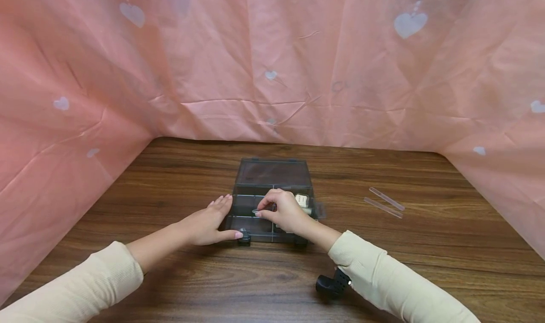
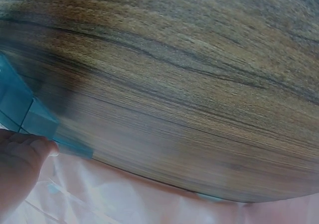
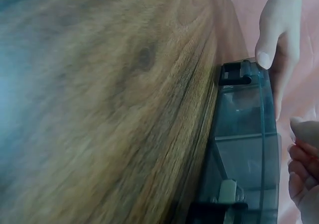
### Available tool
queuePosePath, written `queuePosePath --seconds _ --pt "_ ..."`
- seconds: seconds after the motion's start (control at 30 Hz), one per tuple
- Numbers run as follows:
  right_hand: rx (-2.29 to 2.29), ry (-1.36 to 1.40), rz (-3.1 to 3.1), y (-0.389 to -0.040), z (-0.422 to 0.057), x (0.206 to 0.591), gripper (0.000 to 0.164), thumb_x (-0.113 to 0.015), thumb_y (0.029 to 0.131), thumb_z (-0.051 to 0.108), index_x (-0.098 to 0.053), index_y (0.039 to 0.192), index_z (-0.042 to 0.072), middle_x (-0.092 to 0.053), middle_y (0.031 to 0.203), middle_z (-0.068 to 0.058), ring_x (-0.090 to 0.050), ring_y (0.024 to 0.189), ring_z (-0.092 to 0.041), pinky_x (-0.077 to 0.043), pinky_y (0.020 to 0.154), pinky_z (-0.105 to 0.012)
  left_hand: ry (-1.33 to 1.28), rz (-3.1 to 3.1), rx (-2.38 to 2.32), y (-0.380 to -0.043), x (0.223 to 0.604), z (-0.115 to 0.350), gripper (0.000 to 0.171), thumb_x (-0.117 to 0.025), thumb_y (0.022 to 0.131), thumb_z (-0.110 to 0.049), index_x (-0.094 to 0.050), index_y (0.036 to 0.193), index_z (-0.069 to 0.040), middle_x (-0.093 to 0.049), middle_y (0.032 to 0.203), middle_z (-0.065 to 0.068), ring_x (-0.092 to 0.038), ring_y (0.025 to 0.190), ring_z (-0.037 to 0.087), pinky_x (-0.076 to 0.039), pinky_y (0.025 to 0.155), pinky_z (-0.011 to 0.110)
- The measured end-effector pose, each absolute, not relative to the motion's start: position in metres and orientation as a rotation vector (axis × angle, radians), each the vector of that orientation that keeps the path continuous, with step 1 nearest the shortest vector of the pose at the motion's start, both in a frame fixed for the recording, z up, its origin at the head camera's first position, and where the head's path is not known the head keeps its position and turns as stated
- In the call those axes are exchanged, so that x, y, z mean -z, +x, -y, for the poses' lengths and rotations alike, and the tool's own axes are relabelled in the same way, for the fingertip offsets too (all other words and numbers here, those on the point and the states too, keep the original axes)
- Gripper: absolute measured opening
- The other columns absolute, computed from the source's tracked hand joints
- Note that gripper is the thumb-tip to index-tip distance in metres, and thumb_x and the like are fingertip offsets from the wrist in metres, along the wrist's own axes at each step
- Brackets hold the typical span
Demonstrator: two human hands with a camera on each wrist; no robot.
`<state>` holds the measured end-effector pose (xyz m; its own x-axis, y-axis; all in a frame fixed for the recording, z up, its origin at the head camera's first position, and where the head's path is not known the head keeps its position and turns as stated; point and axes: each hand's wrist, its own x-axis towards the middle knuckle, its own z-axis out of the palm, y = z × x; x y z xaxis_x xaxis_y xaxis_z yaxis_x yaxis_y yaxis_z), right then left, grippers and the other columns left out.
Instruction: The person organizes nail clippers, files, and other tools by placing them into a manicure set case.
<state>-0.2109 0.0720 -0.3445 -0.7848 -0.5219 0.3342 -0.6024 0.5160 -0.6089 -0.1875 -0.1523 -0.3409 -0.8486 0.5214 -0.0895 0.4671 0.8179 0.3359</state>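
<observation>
A dark see-through compartment box (image 1: 251, 226) lies on the wooden table, its lid (image 1: 274, 172) tipped back on the far side. Along its left wall rests my left hand (image 1: 209, 222), fingers straight, thumb by the front left latch (image 1: 244, 238). My right hand (image 1: 283, 209) is over the middle of the box and pinches a small clear plastic divider (image 1: 256, 211) between thumb and fingertips; most of the divider is hidden. Small pale items, among them a cream-coloured block (image 1: 302, 200), sit in the right compartments, partly behind the right hand.
Two clear plastic strips (image 1: 386, 198) lie on the table (image 1: 426, 247) to the right of the box. A black wrist-worn device (image 1: 332, 285) hangs below the right sleeve. Pink cloth (image 1: 272, 67) with white hearts surrounds the table at the back and sides.
</observation>
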Motion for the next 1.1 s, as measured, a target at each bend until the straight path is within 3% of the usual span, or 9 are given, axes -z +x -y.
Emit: queuePosePath --seconds 0.2,0.77,0.9,1.1 --pt "-0.975 1.104 2.672 -0.216 -0.065 0.350 0.005 -0.073 0.079 0.012 -0.072 0.080 0.007 -0.066 0.081 0.000 -0.058 0.081 -0.013 -0.049 0.076 -0.023 0.789 -2.821 -0.460 -0.188 0.343 0.150 0.094 -0.058 0.085 -0.053 -0.022 0.141 0.013 -0.022 0.148 0.031 -0.019 0.140 0.041 -0.021 0.114 0.051" --pt "-0.873 1.191 2.617 -0.214 -0.069 0.350 0.007 -0.071 0.080 0.011 -0.073 0.084 0.005 -0.067 0.083 -0.002 -0.060 0.085 -0.016 -0.049 0.086 -0.033 0.789 -2.819 -0.459 -0.190 0.344 0.149 0.095 -0.057 0.085 -0.055 -0.021 0.142 0.013 -0.022 0.148 0.030 -0.019 0.140 0.041 -0.020 0.114 0.050" --pt "-0.930 1.180 2.561 -0.212 -0.074 0.346 0.007 -0.071 0.080 0.010 -0.073 0.083 0.004 -0.067 0.083 -0.002 -0.060 0.084 -0.016 -0.050 0.084 -0.030 0.780 -2.820 -0.457 -0.190 0.345 0.149 0.096 -0.057 0.085 -0.056 -0.021 0.142 0.012 -0.021 0.149 0.030 -0.018 0.140 0.040 -0.020 0.115 0.050" --pt "-0.987 1.140 2.495 -0.209 -0.084 0.343 0.006 -0.071 0.080 0.008 -0.073 0.083 0.002 -0.067 0.082 -0.003 -0.058 0.080 -0.015 -0.050 0.070 -0.024 0.759 -2.816 -0.459 -0.189 0.344 0.149 0.097 -0.056 0.084 -0.057 -0.020 0.143 0.011 -0.020 0.149 0.029 -0.017 0.141 0.040 -0.020 0.115 0.050"
